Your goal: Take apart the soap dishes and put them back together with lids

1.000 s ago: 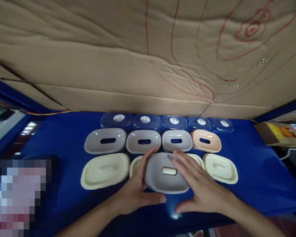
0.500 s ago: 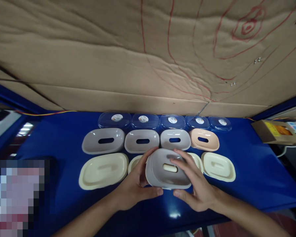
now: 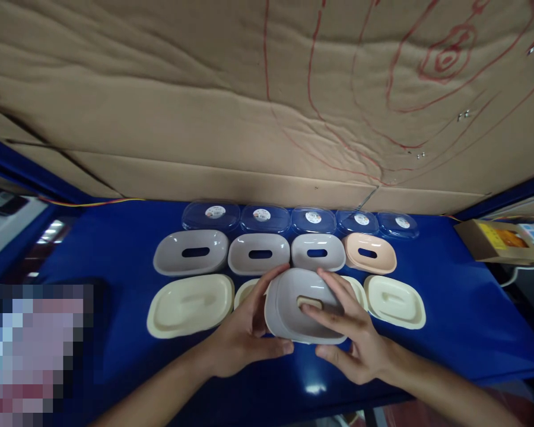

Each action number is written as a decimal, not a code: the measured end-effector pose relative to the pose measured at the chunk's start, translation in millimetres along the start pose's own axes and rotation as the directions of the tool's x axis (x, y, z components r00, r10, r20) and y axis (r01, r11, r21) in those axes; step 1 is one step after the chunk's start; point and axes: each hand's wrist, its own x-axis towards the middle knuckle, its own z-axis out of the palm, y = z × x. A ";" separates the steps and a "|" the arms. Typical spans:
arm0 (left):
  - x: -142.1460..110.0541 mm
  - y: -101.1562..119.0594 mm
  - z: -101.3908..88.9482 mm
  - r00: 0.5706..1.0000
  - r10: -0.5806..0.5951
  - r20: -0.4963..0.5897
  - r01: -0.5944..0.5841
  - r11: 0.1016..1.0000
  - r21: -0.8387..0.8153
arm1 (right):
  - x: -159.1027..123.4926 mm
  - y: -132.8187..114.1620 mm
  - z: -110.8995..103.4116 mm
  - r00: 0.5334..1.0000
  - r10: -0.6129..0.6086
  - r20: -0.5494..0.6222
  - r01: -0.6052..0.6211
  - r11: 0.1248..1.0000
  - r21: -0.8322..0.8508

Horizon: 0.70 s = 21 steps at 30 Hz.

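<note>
A grey oval plastic bowl [image 3: 289, 311] with a slot in its bottom is held between my two hands, tilted toward me. Cream plastic shows through the slot, and a pale edge shows under the near rim. My left hand [image 3: 253, 332] is closed around the bowl's left side, thumb at the near edge. My right hand [image 3: 353, 332] grips the right side, and one finger reaches inside onto the cream piece in the slot. Behind the hands is a row of cream trays [image 3: 189, 305] with raised middles, some partly hidden by my hands and the bowl.
Farther back stand grey slotted bowls [image 3: 258, 270] and a peach one [image 3: 371, 267] in a row. Clear lids [image 3: 211, 222] with round labels line the cardboard wall [image 3: 182, 130]. A carton [image 3: 489, 240] sits at the right of the blue table [image 3: 463, 332].
A right-hand finger has moved down inside the bowl onto the cream piece in the slot. The bowl stays held in both hands at nearly the same spot. The view has shifted slightly.
</note>
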 end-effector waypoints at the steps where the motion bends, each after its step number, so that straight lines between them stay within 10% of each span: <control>1: -0.4 1.4 1.8 1.000 0.013 -0.003 -0.013 1.000 0.010 | 0.0 0.5 -1.4 1.000 -0.004 0.009 0.004 1.000 0.009; 12: -4.5 2.4 4.0 0.996 0.059 -0.065 -0.040 0.963 0.267 | 0.9 3.5 -11.8 0.970 0.147 0.192 -0.154 0.988 0.019; 21: -4.3 -3.5 1.5 0.996 0.048 -0.079 -0.025 0.963 0.268 | 3.0 -1.0 -10.3 0.985 0.144 0.096 -0.153 0.984 0.090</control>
